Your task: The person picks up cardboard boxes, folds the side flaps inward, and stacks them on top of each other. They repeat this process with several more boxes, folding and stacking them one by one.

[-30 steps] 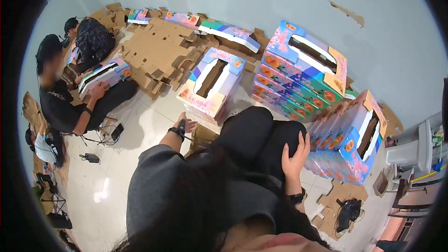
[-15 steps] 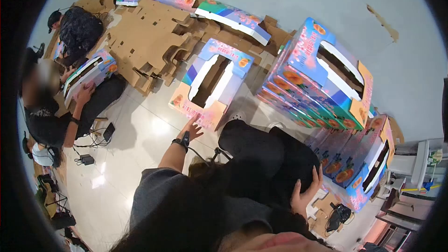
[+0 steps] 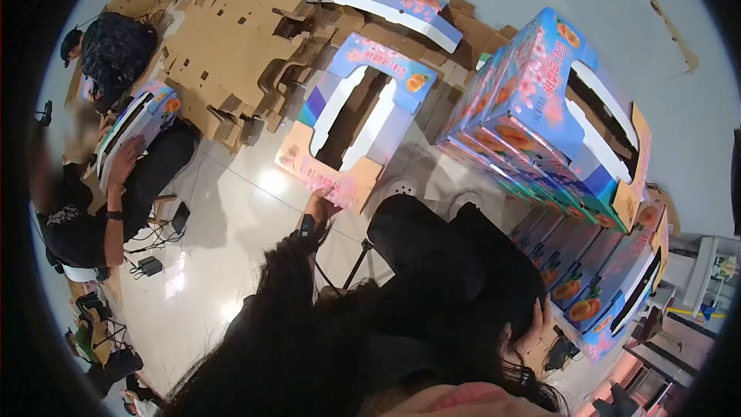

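A printed cardboard fruit box (image 3: 394,158) stands in front of me, with a long cut-out opening in its top. My left hand (image 3: 318,212) is at the near lower edge of this box, its fingers closed against the cardboard and partly hidden. My right hand (image 3: 532,332) rests by my right knee with its fingers stretched out, holding nothing. To my right is a stack of similar boxes (image 3: 532,120), pressed close together. More of the boxes (image 3: 571,262) stand in a row nearer to me.
Flattened brown cardboard (image 3: 231,46) covers the floor at the far left. Behind it, printed panels (image 3: 394,4) lie along the wall. On the left a seated person (image 3: 85,224) holds another box (image 3: 135,131). Cables and a black adapter (image 3: 150,266) lie on the floor tiles.
My left hand has come from spread fingers to closing on the near edge of the box. My view has shifted. The right hand still rests by my knee.
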Available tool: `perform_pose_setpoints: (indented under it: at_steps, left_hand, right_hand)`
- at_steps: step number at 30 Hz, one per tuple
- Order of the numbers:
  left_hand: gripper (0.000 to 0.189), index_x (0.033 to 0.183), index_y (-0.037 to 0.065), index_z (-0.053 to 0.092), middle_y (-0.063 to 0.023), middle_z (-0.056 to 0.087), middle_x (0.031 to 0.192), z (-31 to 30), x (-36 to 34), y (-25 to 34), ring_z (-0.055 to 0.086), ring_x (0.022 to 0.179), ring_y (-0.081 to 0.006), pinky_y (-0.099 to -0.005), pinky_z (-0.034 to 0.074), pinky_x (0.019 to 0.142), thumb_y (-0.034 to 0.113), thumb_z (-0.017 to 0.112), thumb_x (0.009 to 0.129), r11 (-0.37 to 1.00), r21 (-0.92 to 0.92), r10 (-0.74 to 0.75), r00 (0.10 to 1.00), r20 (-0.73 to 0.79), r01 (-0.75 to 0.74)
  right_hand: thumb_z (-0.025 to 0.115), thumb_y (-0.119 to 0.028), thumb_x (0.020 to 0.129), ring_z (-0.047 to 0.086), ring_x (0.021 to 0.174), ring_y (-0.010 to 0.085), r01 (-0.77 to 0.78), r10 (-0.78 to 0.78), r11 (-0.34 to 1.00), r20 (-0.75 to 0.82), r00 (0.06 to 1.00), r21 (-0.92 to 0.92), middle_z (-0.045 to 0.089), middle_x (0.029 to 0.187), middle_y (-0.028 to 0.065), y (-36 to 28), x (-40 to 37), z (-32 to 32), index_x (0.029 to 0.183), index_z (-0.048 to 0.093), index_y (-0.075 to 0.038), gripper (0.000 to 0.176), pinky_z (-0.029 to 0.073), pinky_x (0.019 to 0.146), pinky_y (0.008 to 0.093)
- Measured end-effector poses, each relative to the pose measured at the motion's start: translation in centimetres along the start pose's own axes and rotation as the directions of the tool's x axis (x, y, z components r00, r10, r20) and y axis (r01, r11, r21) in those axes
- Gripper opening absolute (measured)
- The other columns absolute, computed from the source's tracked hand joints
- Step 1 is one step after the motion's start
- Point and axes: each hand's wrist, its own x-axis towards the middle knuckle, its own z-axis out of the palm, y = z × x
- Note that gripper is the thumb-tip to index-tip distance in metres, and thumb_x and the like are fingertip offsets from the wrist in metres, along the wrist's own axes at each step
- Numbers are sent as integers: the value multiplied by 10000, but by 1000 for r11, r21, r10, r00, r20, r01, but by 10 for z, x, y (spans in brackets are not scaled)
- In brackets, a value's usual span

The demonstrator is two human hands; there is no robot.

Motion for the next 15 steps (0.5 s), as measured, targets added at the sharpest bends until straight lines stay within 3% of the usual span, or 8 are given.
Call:
perform_pose_setpoints:
  at_steps: [4, 12, 15]
  left_hand:
    - [740, 1335, 34, 425, -127, 508, 1313, 31, 8, 17, 494, 1198, -301, -492, 372, 1028, 389, 663, 730, 995, 96, 34, 998, -47, -29]
    - [638, 1270, 76, 494, -110, 539, 1269, 60, 55, 29, 500, 1179, -298, -527, 378, 1001, 392, 668, 744, 997, 68, 38, 993, -114, -31]
    - [611, 1277, 72, 490, -116, 542, 1267, 68, 55, 26, 506, 1178, -294, -509, 375, 1011, 374, 641, 768, 998, 30, 57, 996, -70, -55]
  right_hand:
    - [556, -288, 868, 305, 1320, 422, -25, 26, 999, -28, 999, 33, 312, 1417, 269, 1, -3, 2, 1335, 397, 4, 573, 212, 1100, 520]
    - [552, -322, 868, 322, 1307, 427, -19, 20, 1000, -15, 1000, 14, 323, 1412, 273, 11, -5, 1, 1333, 411, -7, 579, 233, 1085, 523]
    - [553, -337, 871, 323, 1306, 427, -30, 31, 999, -21, 999, 15, 324, 1410, 278, 15, -6, 1, 1329, 416, -5, 582, 238, 1081, 522]
